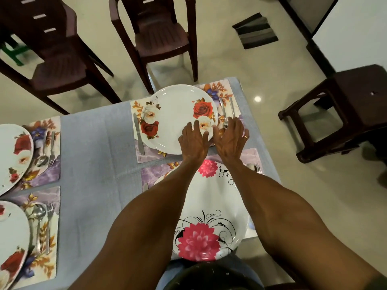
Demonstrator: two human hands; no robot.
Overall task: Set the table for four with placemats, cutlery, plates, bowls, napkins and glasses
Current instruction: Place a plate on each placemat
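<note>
On the grey-blue tablecloth (94,153) lie floral placemats. The far right placemat (222,86) bears a white rose plate (173,114), a knife (139,137) to its left, and a spoon and fork (227,105) to its right. My left hand (193,141) rests with straight fingers on that plate's near rim. My right hand (230,139), wearing a ring, has its thumb at the plate's rim and its fingertips over the spoon and fork. Under my forearms, a pink-flowered plate (211,201) sits on the near placemat (150,174). No bowls, napkins or glasses are in view.
Two more rose plates (10,155) (10,237) with spoons and forks sit on placemats at the left edge. Two dark plastic chairs (159,36) (54,59) stand beyond the table. At the right is a dark stool (345,109), and a striped mat (255,31) lies on the floor.
</note>
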